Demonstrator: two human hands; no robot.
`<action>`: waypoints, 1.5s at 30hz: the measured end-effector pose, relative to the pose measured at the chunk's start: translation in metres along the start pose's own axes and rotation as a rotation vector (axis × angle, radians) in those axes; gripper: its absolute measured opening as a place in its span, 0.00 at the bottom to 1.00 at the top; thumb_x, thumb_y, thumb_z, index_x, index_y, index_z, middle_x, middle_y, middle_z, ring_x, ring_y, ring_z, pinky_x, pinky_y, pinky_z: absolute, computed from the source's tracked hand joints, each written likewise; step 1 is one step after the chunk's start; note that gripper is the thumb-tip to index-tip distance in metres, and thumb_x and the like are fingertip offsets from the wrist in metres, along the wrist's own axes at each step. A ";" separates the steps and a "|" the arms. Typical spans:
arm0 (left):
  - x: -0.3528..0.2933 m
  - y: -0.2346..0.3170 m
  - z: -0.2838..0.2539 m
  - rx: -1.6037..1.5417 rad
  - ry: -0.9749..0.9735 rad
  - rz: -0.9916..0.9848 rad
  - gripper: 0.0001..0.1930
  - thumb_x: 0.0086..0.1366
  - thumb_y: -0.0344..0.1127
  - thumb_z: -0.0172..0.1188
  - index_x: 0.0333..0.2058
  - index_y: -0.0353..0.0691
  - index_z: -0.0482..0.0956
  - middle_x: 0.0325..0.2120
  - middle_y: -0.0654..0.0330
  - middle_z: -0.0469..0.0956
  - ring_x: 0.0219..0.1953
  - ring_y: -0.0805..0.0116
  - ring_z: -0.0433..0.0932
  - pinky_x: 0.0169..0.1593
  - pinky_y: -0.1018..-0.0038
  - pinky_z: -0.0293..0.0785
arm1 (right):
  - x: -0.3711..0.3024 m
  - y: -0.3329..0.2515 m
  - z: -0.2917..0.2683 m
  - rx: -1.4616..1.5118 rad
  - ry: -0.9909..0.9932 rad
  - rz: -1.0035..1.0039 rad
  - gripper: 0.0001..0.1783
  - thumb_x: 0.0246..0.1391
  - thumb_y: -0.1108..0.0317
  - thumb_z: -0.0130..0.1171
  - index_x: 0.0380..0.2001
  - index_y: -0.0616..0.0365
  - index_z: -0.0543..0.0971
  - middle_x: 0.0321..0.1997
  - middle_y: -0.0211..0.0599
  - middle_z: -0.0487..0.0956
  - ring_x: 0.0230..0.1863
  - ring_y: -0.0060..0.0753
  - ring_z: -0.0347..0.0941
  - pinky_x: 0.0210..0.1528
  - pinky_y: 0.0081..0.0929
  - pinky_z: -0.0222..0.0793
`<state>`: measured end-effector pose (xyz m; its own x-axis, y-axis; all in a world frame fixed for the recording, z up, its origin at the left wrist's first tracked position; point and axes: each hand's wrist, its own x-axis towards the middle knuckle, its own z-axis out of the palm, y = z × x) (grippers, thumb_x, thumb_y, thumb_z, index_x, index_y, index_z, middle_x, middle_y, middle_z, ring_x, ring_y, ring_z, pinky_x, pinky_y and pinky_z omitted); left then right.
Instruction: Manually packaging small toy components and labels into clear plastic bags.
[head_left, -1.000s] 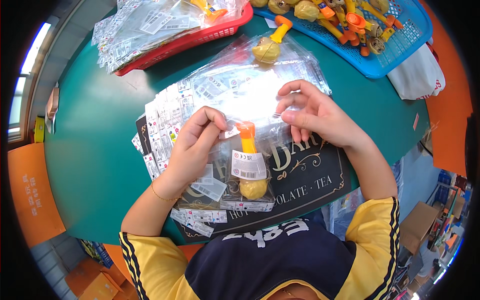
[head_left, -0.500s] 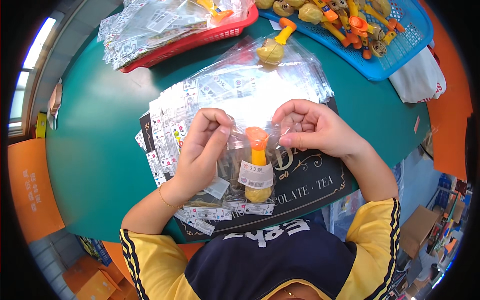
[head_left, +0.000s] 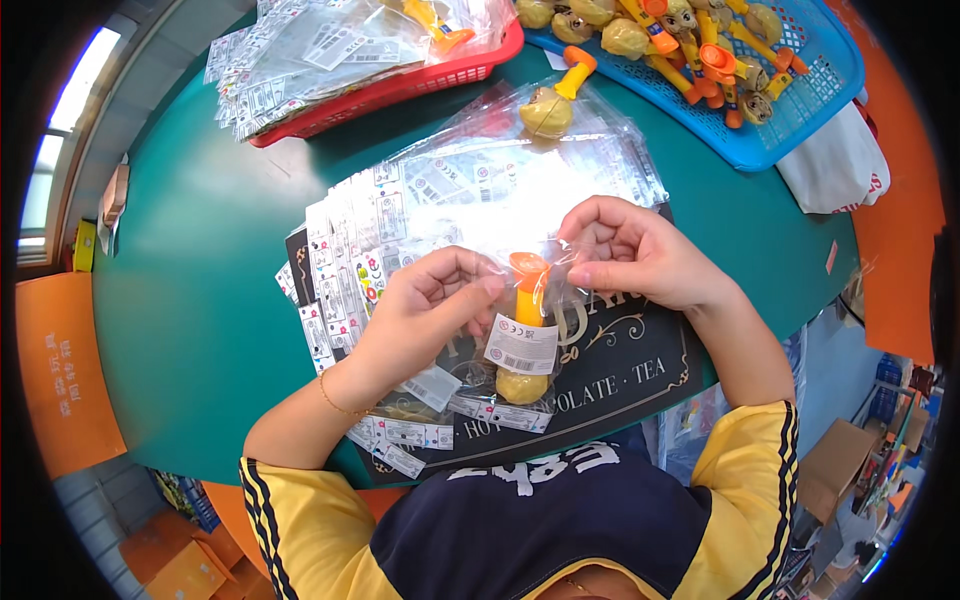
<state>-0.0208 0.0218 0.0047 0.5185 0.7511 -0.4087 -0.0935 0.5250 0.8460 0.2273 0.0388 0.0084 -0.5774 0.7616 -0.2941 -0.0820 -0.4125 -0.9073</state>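
Green desk [head_left: 180, 330]. Blue basket [head_left: 755, 158], 1 o'clock: loose yellow-orange toys [head_left: 720, 65]. Red basket [head_left: 380, 98], 11 o'clock: flat stacked bags [head_left: 320, 60]. Clear bag [head_left: 562, 256], between hands: one toy [head_left: 528, 305], orange end toward 12. Left hand [head_left: 437, 300], 10 o'clock: grip pinched on film. Right hand [head_left: 645, 260], 2 o'clock: grip curled at film; closure cannot be told.
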 end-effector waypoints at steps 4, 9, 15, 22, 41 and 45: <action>0.000 0.000 0.000 -0.039 0.076 0.082 0.05 0.64 0.32 0.51 0.35 0.37 0.70 0.27 0.64 0.74 0.27 0.80 0.71 0.32 0.85 0.68 | -0.002 -0.006 0.003 -0.026 0.044 -0.019 0.18 0.47 0.75 0.62 0.42 0.58 0.70 0.30 0.24 0.74 0.27 0.10 0.67 0.28 0.07 0.63; 0.003 -0.009 0.003 -0.092 0.171 0.163 0.05 0.67 0.33 0.47 0.35 0.37 0.69 0.28 0.63 0.75 0.32 0.77 0.75 0.37 0.82 0.71 | -0.001 -0.006 0.004 0.000 0.052 -0.016 0.18 0.48 0.75 0.62 0.42 0.58 0.69 0.29 0.25 0.73 0.26 0.10 0.67 0.27 0.07 0.62; 0.003 -0.014 -0.004 -0.067 0.068 0.156 0.05 0.67 0.31 0.47 0.36 0.37 0.68 0.35 0.60 0.75 0.36 0.75 0.76 0.41 0.80 0.72 | -0.003 -0.004 0.000 -0.074 -0.012 0.000 0.23 0.45 0.76 0.62 0.46 0.59 0.67 0.35 0.28 0.73 0.32 0.12 0.68 0.32 0.10 0.64; 0.001 -0.010 0.011 -0.034 0.076 0.247 0.07 0.66 0.30 0.50 0.39 0.33 0.69 0.35 0.60 0.76 0.34 0.81 0.73 0.39 0.84 0.71 | 0.000 -0.008 0.016 -0.024 0.068 -0.132 0.37 0.43 0.69 0.65 0.56 0.61 0.61 0.57 0.41 0.64 0.55 0.30 0.64 0.57 0.29 0.60; -0.008 -0.006 0.022 -0.005 -0.058 0.355 0.07 0.64 0.27 0.51 0.39 0.31 0.68 0.35 0.62 0.72 0.37 0.80 0.72 0.41 0.83 0.71 | -0.003 -0.002 0.042 -0.115 0.185 -0.111 0.09 0.50 0.70 0.62 0.33 0.62 0.77 0.29 0.26 0.76 0.29 0.10 0.68 0.30 0.10 0.64; -0.006 0.004 0.031 -0.018 0.003 0.252 0.08 0.64 0.29 0.53 0.40 0.31 0.69 0.34 0.61 0.73 0.36 0.79 0.73 0.40 0.82 0.72 | -0.004 0.001 0.041 -0.178 0.222 -0.139 0.10 0.52 0.68 0.60 0.36 0.62 0.77 0.31 0.27 0.76 0.30 0.11 0.69 0.30 0.10 0.64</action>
<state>0.0018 0.0068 0.0209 0.4743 0.8603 -0.1866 -0.2345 0.3278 0.9152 0.1957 0.0149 0.0211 -0.3776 0.9032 -0.2041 0.0068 -0.2177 -0.9760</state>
